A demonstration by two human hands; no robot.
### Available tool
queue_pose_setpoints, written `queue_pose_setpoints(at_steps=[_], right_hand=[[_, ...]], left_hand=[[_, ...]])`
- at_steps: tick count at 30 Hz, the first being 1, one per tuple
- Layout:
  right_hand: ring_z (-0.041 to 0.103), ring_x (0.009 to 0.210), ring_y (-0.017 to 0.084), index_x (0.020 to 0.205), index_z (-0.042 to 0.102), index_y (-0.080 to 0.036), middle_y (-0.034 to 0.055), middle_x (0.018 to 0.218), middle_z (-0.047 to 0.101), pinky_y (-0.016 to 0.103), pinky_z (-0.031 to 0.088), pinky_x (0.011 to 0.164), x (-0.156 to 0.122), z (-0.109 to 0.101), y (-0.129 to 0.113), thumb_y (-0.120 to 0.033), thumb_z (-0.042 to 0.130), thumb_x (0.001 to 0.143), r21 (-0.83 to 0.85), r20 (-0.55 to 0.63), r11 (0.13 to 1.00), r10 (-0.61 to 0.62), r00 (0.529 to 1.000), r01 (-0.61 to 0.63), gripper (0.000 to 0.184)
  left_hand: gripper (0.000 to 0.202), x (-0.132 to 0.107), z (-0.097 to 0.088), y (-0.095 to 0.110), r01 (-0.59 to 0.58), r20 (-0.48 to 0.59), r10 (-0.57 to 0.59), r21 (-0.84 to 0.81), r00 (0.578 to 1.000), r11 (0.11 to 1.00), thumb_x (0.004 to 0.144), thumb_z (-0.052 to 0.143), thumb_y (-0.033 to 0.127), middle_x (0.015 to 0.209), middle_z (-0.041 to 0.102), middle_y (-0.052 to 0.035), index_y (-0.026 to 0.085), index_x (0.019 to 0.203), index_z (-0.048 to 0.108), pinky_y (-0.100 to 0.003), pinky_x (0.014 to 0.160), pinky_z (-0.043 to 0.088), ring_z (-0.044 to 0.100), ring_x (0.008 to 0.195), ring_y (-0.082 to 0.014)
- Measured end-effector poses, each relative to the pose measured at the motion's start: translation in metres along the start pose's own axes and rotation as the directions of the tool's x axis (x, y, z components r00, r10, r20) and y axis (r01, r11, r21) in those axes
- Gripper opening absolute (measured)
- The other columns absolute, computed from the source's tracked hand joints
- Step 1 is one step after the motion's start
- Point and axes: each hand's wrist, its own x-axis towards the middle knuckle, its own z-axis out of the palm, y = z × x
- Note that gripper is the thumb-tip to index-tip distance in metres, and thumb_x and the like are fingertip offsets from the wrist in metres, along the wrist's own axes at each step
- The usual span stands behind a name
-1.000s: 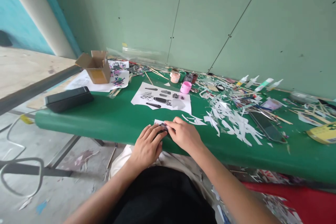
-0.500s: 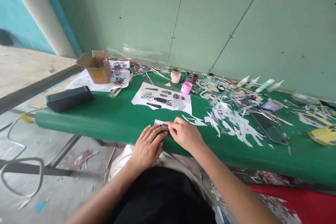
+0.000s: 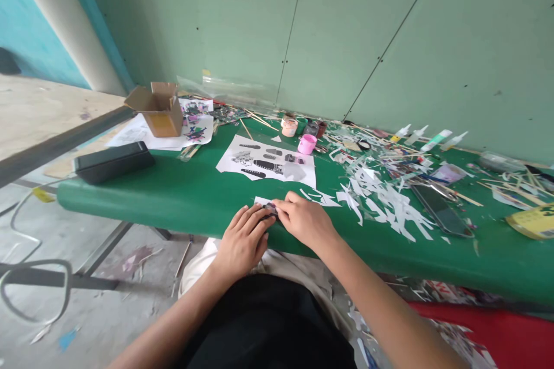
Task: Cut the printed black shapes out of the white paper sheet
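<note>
Near the front edge of the green-covered table, a small white paper piece (image 3: 260, 200) with dark print lies mostly hidden under my hands. My left hand (image 3: 244, 239) rests on it palm down, fingers stretched out over its dark part. From the right, my right hand (image 3: 306, 220) meets it with fingers curled and pressed together at the dark print. Whatever sits between those fingertips is too small to make out. Just beyond lies a larger printed sheet (image 3: 236, 150) with black and grey shapes, a translucent patch at its lower right.
White paper scraps (image 3: 389, 202) and a dark phone (image 3: 441, 210) lie to the right. Behind stand an open pink paint pot (image 3: 307, 144) and several glue bottles (image 3: 436, 139). A black box-shaped device (image 3: 113, 162) and a cardboard box (image 3: 165, 121) are at the left.
Both hands stay in nearly the same place on the paper piece. The right fingertips have shifted very slightly to the left, and the whole view has drifted a little.
</note>
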Motion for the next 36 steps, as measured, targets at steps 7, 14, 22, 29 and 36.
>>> queue_pose_setpoints(at_steps=[7, 14, 22, 29, 36], right_hand=[[0.069, 0.078, 0.018, 0.124, 0.061, -0.027, 0.0052, 0.1, 0.07, 0.026, 0.041, 0.059, 0.002, -0.012, -0.001, -0.028, 0.03, 0.1, -0.11, 0.062, 0.989, -0.093, 0.994, 0.099, 0.04], [0.069, 0.075, 0.018, 0.126, 0.061, -0.024, 0.0064, 0.096, 0.071, 0.027, 0.041, 0.057, -0.001, -0.008, 0.004, -0.027, 0.031, 0.1, -0.137, 0.055, 0.984, -0.111, 0.992, 0.118, 0.04], [0.069, 0.072, 0.019, 0.124, 0.062, -0.024, 0.0051, 0.093, 0.07, 0.027, 0.04, 0.055, -0.004, -0.008, 0.006, -0.026, 0.031, 0.099, -0.163, 0.043, 0.979, -0.119, 0.992, 0.124, 0.04], [0.069, 0.075, 0.019, 0.128, 0.059, -0.023, 0.0068, 0.098, 0.07, 0.028, 0.041, 0.058, -0.007, -0.009, 0.007, -0.025, 0.032, 0.099, -0.161, 0.08, 0.98, -0.106, 0.991, 0.118, 0.04], [0.069, 0.074, 0.018, 0.125, 0.06, -0.022, 0.0073, 0.094, 0.069, 0.027, 0.04, 0.057, -0.01, -0.01, 0.012, -0.025, 0.032, 0.099, -0.168, 0.085, 0.977, -0.118, 0.989, 0.131, 0.038]], left_hand=[[0.033, 0.001, 0.0, 0.002, 0.012, -0.013, -0.012, 0.001, 1.0, 1.0, 0.091, 0.044, 0.015, 0.127, 0.065, -0.0062, 0.019, 0.119, 0.061, -0.042, 0.109, 0.039, 0.054, 0.125, -0.0222], [0.031, 0.002, 0.001, 0.002, 0.014, -0.03, -0.014, 0.002, 0.999, 1.0, 0.09, 0.045, 0.014, 0.125, 0.065, -0.0058, 0.02, 0.116, 0.062, -0.041, 0.107, 0.04, 0.055, 0.123, -0.022], [0.03, 0.002, 0.001, 0.002, 0.012, -0.031, -0.012, 0.009, 0.999, 1.0, 0.091, 0.045, 0.015, 0.124, 0.066, -0.0051, 0.019, 0.115, 0.061, -0.04, 0.107, 0.04, 0.054, 0.123, -0.0219], [0.031, 0.002, 0.001, 0.002, 0.018, -0.023, -0.018, 0.003, 1.0, 1.0, 0.091, 0.045, 0.015, 0.124, 0.066, -0.005, 0.02, 0.115, 0.062, -0.041, 0.107, 0.04, 0.055, 0.123, -0.0217], [0.032, 0.001, 0.002, 0.002, 0.021, -0.018, -0.02, 0.001, 1.0, 1.0, 0.091, 0.044, 0.014, 0.125, 0.066, -0.0053, 0.021, 0.117, 0.062, -0.042, 0.108, 0.039, 0.054, 0.124, -0.0215]])
